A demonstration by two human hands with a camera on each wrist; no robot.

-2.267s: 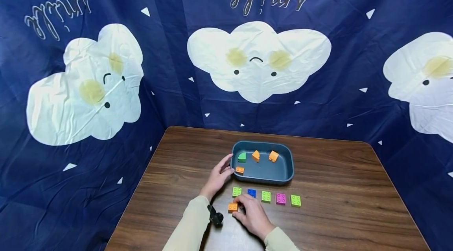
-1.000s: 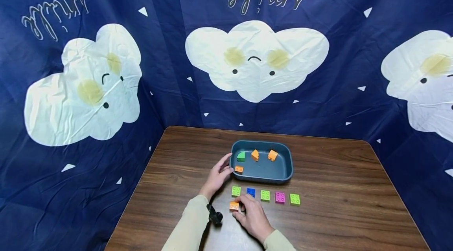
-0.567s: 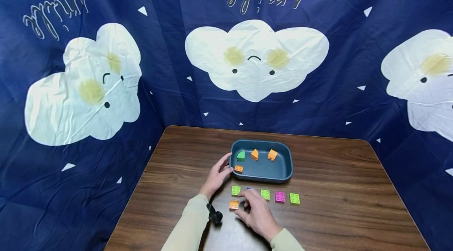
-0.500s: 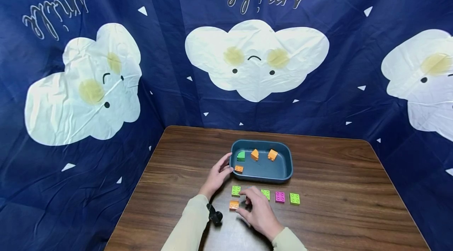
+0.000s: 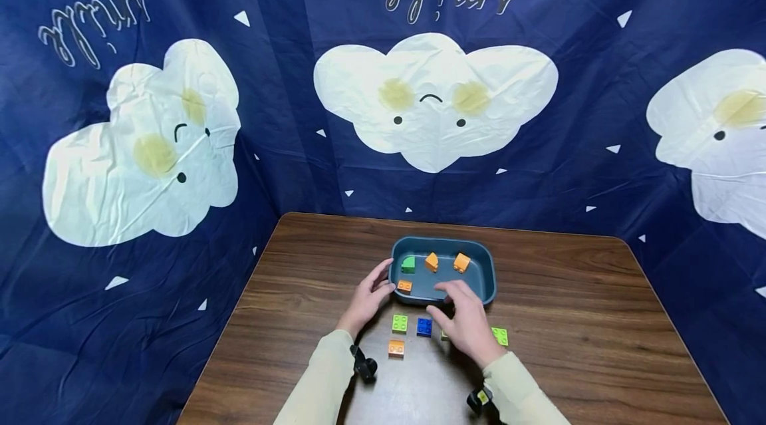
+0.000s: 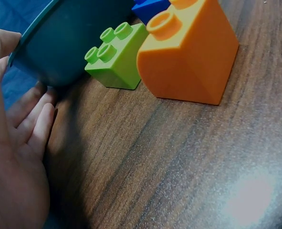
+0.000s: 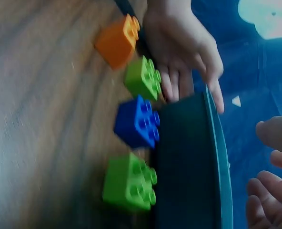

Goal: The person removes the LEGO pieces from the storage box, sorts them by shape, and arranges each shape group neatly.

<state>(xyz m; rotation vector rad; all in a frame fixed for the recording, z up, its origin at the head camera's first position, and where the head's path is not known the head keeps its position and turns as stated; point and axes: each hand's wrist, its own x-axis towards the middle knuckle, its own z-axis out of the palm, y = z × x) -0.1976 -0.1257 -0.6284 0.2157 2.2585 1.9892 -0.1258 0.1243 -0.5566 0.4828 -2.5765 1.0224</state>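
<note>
My left hand (image 5: 365, 302) rests against the left end of a dark teal tray (image 5: 443, 239), fingers fairly straight, one fingertip at the rim in the left wrist view. My right hand (image 5: 467, 322) hovers over the tray's near rim, thumb and fingers apart, holding nothing. A row of toy building bricks lies before the tray: a lime brick (image 5: 399, 324), a blue brick (image 5: 424, 326), another lime brick (image 7: 130, 183) and a far-right lime brick (image 5: 499, 336). The right hand hides the pink brick. Nearer stands an orange brick (image 5: 396, 348) with one rounded side.
Inside the tray are a green curved brick (image 5: 408, 265), an orange wedge-like brick (image 5: 431, 262), a tipped orange brick (image 5: 461, 262) and an orange brick (image 5: 404, 286) in the near left corner. A blue cloud-print curtain (image 5: 281, 112) surrounds the wooden table (image 5: 574, 318).
Earlier my right hand pinched the near orange brick and shifted it slightly right. It has since let go and moved up and right to the tray. The left hand stays put.
</note>
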